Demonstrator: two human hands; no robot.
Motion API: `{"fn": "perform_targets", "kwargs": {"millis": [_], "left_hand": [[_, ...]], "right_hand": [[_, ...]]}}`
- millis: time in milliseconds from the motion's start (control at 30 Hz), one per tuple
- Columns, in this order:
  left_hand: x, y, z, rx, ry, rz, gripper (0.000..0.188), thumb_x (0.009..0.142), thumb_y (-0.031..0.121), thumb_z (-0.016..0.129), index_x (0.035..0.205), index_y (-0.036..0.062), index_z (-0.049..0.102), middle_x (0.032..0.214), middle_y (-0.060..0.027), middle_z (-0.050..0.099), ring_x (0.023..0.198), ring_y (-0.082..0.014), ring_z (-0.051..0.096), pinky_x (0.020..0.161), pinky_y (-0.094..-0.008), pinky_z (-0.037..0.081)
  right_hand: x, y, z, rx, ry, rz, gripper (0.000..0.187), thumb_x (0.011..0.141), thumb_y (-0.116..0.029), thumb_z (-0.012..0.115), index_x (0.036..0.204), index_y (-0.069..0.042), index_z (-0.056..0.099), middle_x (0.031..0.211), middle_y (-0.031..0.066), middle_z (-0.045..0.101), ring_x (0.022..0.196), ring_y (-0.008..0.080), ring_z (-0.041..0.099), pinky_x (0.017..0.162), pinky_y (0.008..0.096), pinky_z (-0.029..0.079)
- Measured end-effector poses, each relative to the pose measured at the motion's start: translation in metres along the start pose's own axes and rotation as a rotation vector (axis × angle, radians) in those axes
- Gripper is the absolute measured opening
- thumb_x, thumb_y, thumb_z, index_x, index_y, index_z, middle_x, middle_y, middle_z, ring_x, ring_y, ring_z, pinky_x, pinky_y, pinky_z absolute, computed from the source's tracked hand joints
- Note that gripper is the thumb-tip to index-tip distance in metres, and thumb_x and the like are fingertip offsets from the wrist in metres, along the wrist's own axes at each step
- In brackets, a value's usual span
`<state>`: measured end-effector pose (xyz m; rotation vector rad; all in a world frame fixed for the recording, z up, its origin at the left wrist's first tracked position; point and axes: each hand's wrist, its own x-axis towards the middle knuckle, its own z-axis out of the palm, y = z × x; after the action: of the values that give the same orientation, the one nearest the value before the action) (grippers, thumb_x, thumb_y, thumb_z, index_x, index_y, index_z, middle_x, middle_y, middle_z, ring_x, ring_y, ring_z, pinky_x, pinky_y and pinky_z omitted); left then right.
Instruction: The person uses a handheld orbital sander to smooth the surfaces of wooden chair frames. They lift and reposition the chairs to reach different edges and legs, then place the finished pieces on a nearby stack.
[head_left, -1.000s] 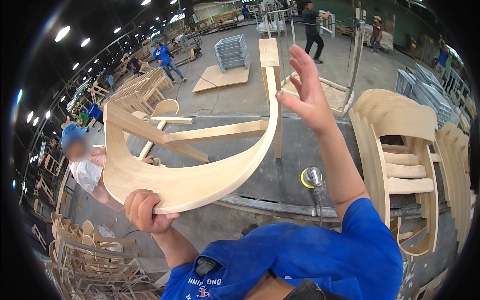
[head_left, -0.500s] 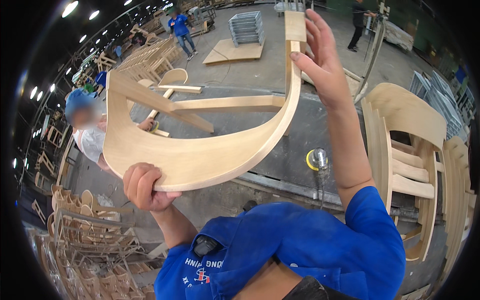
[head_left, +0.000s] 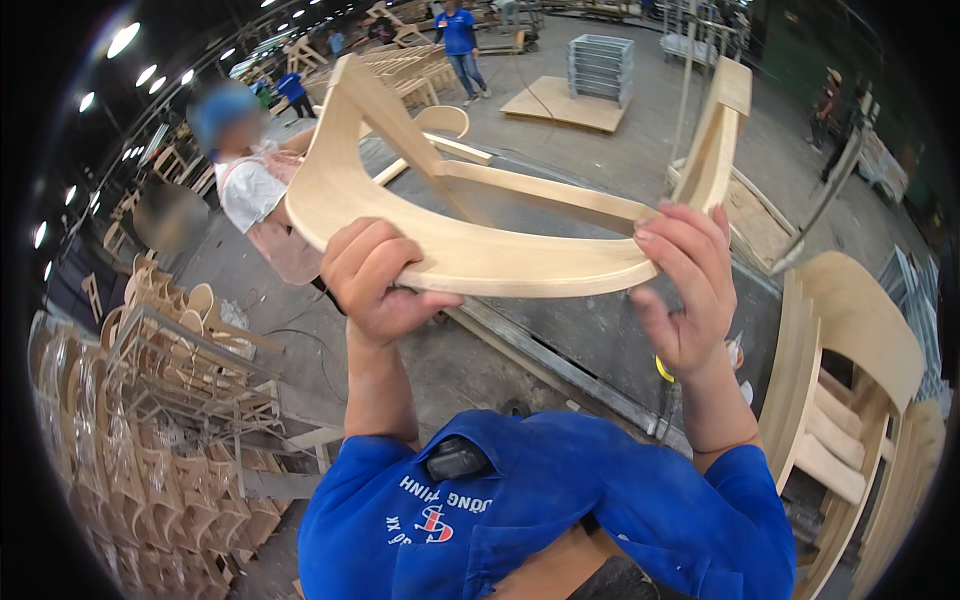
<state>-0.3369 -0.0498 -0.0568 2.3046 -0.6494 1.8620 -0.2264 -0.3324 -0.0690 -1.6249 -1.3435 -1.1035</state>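
Observation:
Both my hands hold up a pale wooden chair frame [head_left: 530,265] with a broad curved backrest and straight legs or rails reaching away from me. My left hand [head_left: 378,282] is closed round the near edge of the backrest, thumb underneath. Farther right, my right hand [head_left: 690,285] has its fingers over the curve and its thumb below the edge. Beneath the frame is a dark-topped workbench [head_left: 590,335]. A sander with a yellow pad [head_left: 664,370] lies on it, partly hidden behind my right hand and wrist.
Stacked curved chair frames [head_left: 860,310] stand close at my right. At the left, a co-worker in a white top [head_left: 252,195] is beside the bench. More chair parts [head_left: 150,430] fill the lower left. Metal frames [head_left: 600,70] sit stacked on a plywood sheet [head_left: 560,108] farther off.
My right hand has come down from the end of the upright leg to the curved backrest. The frame has tilted and shifted right, and my left hand has moved up and right with it.

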Motion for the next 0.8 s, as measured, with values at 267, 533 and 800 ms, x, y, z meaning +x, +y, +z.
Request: {"fn": "perform_targets", "kwargs": {"millis": [267,533,800], "left_hand": [[0.013,-0.004,0.011,-0.06,0.074,-0.023,0.059,0.064,0.058,0.078,0.071,0.0038,0.056,0.059,-0.0049,0.053,0.053,-0.0201,0.053,0.051,-0.029,0.04],[0.001,-0.018,0.013,-0.013,0.122,0.177,0.023,0.076,0.031,0.073,0.099,0.0271,0.072,0.094,0.0062,0.067,0.079,-0.0115,0.058,0.075,-0.0286,0.04],[-0.042,-0.082,-0.003,-0.012,0.199,0.114,0.015,0.081,0.028,0.067,0.096,0.0272,0.071,0.106,0.004,0.07,0.09,-0.0158,0.059,0.099,-0.0331,0.032]], "right_hand": [[0.014,-0.027,0.03,-0.136,0.067,-0.007,0.051,0.07,-0.043,0.076,0.106,-0.008,0.062,0.091,0.0066,0.06,0.091,0.0276,0.053,0.097,0.0461,0.033],[0.013,-0.01,0.049,-0.255,0.195,-0.042,0.04,0.075,-0.038,0.075,0.097,-0.01,0.059,0.085,0.007,0.057,0.085,0.0275,0.052,0.089,0.0447,0.036],[0.009,-0.012,0.06,-0.276,0.294,0.022,0.043,0.086,-0.044,0.064,0.104,-0.006,0.055,0.089,0.0109,0.053,0.087,0.0282,0.051,0.098,0.0517,0.035]]}}
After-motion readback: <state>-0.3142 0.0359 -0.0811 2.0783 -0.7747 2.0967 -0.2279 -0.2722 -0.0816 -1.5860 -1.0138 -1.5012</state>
